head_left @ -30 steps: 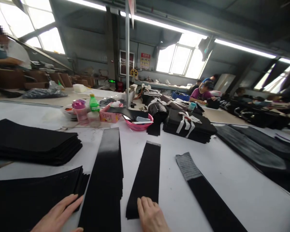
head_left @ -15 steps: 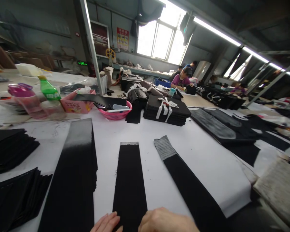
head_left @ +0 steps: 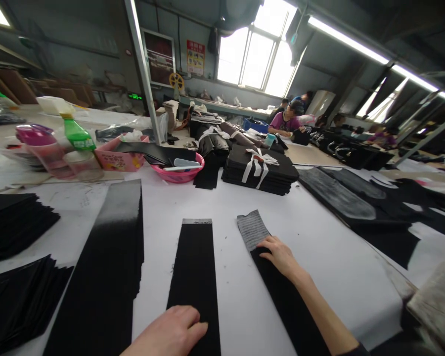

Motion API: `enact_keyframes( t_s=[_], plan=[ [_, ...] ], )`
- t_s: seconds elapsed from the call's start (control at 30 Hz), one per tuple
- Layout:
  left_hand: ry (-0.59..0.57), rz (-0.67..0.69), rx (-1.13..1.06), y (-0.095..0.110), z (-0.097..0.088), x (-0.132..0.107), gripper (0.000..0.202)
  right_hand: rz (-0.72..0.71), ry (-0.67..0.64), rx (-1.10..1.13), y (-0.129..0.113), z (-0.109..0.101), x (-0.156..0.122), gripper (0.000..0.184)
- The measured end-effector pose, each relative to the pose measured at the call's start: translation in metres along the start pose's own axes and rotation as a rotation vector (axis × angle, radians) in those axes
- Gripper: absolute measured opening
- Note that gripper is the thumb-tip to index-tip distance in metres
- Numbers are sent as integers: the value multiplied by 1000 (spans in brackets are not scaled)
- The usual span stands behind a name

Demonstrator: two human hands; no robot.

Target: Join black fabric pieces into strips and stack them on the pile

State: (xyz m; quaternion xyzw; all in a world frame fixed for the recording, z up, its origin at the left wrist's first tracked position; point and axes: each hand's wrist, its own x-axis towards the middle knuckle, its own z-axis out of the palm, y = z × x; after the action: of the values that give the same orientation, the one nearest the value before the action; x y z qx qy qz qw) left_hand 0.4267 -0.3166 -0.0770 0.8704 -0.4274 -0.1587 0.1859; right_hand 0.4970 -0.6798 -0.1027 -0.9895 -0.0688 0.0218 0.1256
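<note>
A long black strip point(head_left: 195, 277) with a narrow grey band at its far end lies in front of me on the white-covered table. My left hand point(head_left: 176, 326) rests over its left edge, closed, fingers curled under; anything inside them is hidden. To the right, another black strip point(head_left: 278, 296) lies at a slant, its wide grey end point(head_left: 250, 227) slightly curled. My right hand point(head_left: 278, 254) touches this strip just below the grey part, with thumb and fingers apart. Left of my left hand is a stack of wider black strips point(head_left: 107, 262).
Stacks of black pieces point(head_left: 15, 222) lie at far left. Behind stand a pink basin point(head_left: 178, 174), a pink box point(head_left: 120, 159), a green bottle point(head_left: 77, 133) and a tied black bundle point(head_left: 259, 170). Large black pieces point(head_left: 337, 193) lie at right. A co-worker point(head_left: 287, 121) sits farther back.
My right hand has left the middle strip and moved right and forward onto the slanted strip. My left hand has come further into view over the middle strip, its fingers now curled.
</note>
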Motion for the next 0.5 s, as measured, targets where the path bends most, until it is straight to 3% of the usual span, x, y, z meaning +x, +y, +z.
enact_keyframes(
  t_s=[0.1,0.3,0.4,0.5],
  plan=[
    [-18,17,-99,5,-6,56,37,-30,-1,-21,3,-1,4,21],
    [231,31,-71,2,20,171,47,-98,23,-56,2,-3,7,22],
    [312,32,-45,2,32,201,42,-149,56,-56,1,-2,5,23],
    [314,35,-37,0,37,212,46,-204,90,-6,0,-1,1,23]
  ],
)
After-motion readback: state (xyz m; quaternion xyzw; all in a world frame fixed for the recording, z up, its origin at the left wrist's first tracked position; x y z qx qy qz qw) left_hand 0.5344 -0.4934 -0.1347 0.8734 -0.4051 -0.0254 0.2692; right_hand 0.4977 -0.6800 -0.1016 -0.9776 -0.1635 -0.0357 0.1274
